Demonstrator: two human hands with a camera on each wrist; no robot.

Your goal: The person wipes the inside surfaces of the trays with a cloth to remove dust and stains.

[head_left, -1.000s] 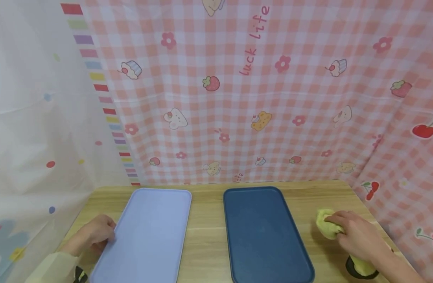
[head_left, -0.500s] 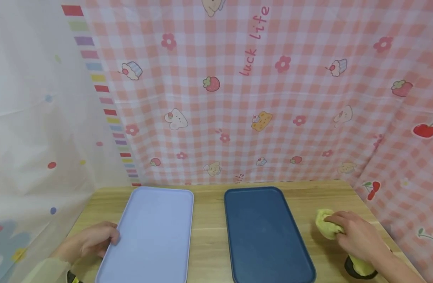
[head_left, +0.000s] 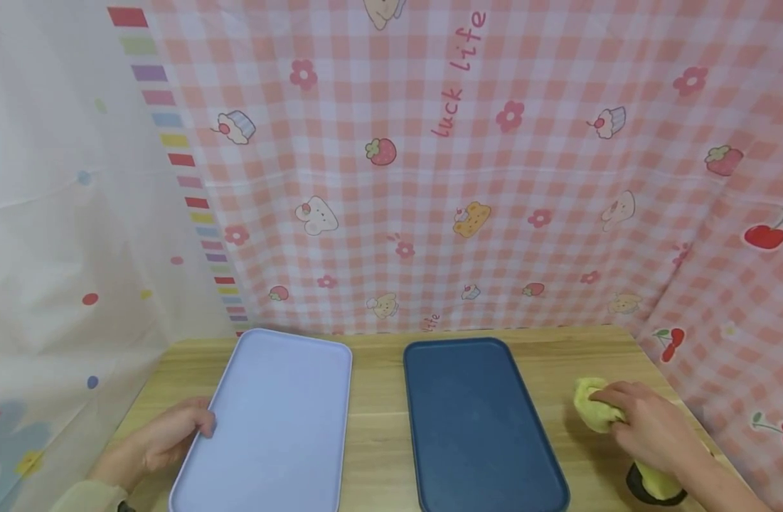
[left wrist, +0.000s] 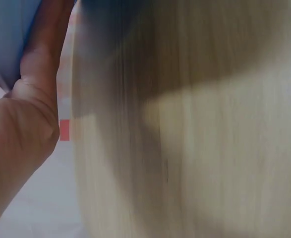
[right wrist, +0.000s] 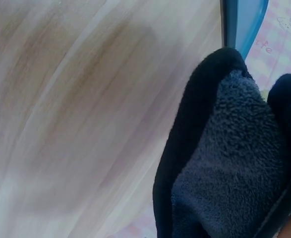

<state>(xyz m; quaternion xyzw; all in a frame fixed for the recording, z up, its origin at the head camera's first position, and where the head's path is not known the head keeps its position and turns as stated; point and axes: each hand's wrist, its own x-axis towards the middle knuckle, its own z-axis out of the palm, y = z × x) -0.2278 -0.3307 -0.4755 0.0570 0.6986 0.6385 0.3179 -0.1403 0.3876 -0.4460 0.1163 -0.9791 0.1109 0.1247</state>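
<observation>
At the left, my left hand [head_left: 173, 434] grips the long left edge of a lavender rectangular tray [head_left: 269, 427], with the thumb over its rim and the other fingers hidden beneath. The left wrist view catches the tray [left wrist: 6, 39] from below, its left side raised over the wooden tabletop. On the far right, my right hand [head_left: 660, 434] holds a bunched yellow-green cloth [head_left: 592, 414]. Seen by the right wrist camera, the cloth's fuzzy grey side and black edging [right wrist: 229, 158] hang down past the hand. Part of the cloth hides under the right forearm.
A dark blue tray [head_left: 481, 427] lies flat between the lavender tray and my right hand. A strip of wooden tabletop [head_left: 375, 412] separates the two trays. Behind the table hangs a pink checked curtain [head_left: 391, 213], with cloth hangings at both sides.
My left hand has taken a grip on the lavender tray's edge. The tray shifts slightly right and its far left corner has risen. The right hand and the cloth have barely moved.
</observation>
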